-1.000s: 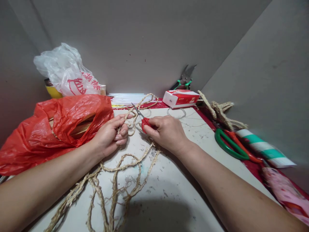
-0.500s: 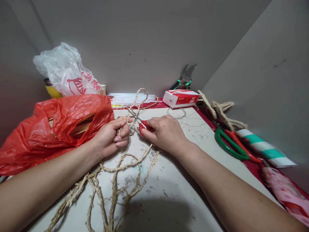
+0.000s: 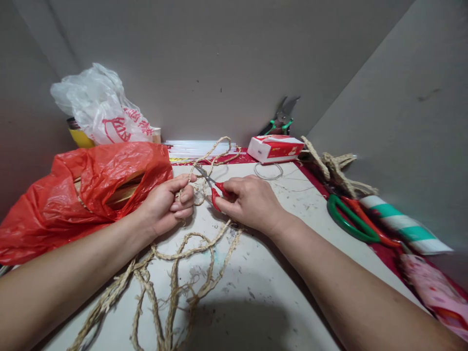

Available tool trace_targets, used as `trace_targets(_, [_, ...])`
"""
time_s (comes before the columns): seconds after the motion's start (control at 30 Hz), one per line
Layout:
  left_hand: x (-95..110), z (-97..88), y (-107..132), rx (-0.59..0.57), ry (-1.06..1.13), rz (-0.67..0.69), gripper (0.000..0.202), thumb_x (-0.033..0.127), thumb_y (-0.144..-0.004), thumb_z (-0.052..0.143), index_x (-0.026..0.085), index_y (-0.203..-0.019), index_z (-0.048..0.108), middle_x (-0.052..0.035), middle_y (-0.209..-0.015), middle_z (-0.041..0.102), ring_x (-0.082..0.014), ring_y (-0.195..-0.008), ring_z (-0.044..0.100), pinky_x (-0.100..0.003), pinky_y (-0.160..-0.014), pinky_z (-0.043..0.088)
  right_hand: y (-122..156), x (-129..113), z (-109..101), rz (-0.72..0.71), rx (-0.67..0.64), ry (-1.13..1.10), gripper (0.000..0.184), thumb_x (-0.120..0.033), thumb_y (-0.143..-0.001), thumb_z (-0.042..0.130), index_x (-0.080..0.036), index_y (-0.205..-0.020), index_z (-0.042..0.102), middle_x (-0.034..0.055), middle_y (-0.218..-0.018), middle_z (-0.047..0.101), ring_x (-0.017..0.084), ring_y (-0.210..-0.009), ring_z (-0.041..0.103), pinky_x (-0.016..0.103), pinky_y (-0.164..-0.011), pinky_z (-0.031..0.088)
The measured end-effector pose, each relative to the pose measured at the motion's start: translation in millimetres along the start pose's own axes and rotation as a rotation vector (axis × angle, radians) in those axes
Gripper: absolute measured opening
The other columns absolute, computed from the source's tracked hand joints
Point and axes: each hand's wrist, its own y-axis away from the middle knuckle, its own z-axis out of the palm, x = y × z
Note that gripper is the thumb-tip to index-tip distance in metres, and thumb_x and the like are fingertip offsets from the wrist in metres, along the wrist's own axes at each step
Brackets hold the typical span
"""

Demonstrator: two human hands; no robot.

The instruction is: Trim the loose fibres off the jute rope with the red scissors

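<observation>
The closed fingers of the left hand [image 3: 171, 204] pinch one braided cord [image 3: 220, 139] above the desk [image 3: 300, 207], as the right hand's [image 3: 252, 197] fingers grip one pair of red-handled scissors [image 3: 215, 199], blades close to the cord. Two bags (one red bag [image 3: 146, 170], one whitish bag [image 3: 98, 100]) sit left; one box [image 3: 280, 152] lies beyond.

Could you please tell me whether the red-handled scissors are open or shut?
The scissors are open: their red handle loops stand apart in the right hand; how widely the blades part is hard to tell.
</observation>
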Motion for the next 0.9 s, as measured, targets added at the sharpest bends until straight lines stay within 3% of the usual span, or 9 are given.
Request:
trace_targets(0.63, [0.1, 1.2, -1.0, 0.049, 0.012, 0.032, 0.014, 0.016, -0.088, 0.044, 0.013, -0.080, 0.056, 0.0050, -0.048, 0.042, -0.0031, -0.032, 0.023, -0.013, -0.032, 0.021, 1.0, 2.3, 0.8, 0.017, -0.054, -0.036, 0.038, -0.040, -0.084, 0.047, -0.020, -0.054, 0.057, -0.0012, -0.053, 0.057, 0.010, -0.051, 0.039, 0.026, -0.053, 0.021])
trace_targets(0.77, [-0.8, 1.7, -2.7, 0.053, 0.014, 0.027, 0.021, 0.019, -0.088, 0.042, 0.011, -0.077, 0.058, 0.0001, -0.056, 0.050, -0.0053, -0.037, 0.035, -0.018, -0.037, 0.036, 0.4, 3.8, 0.4, 0.047, -0.023, -0.050, 0.037, -0.039, -0.083, 0.046, -0.019, -0.053, 0.054, -0.0014, -0.053, 0.055, 0.010, -0.051, 0.036, 0.026, -0.053, 0.020])
trace_targets(0.9, [-3.4, -0.9, -4.6, 0.059, -0.046, 0.052, 0.017, 0.016, -0.085, 0.047, 0.010, -0.078, 0.061, -0.0028, -0.065, 0.055, -0.0087, -0.049, 0.051, -0.027, -0.058, 0.053, -0.6, 6.6, 0.4, 0.117, 0.009, -0.073, 0.037, -0.039, -0.082, 0.046, -0.019, -0.050, 0.050, -0.0020, -0.050, 0.050, 0.010, -0.049, 0.032, 0.026, -0.052, 0.020])
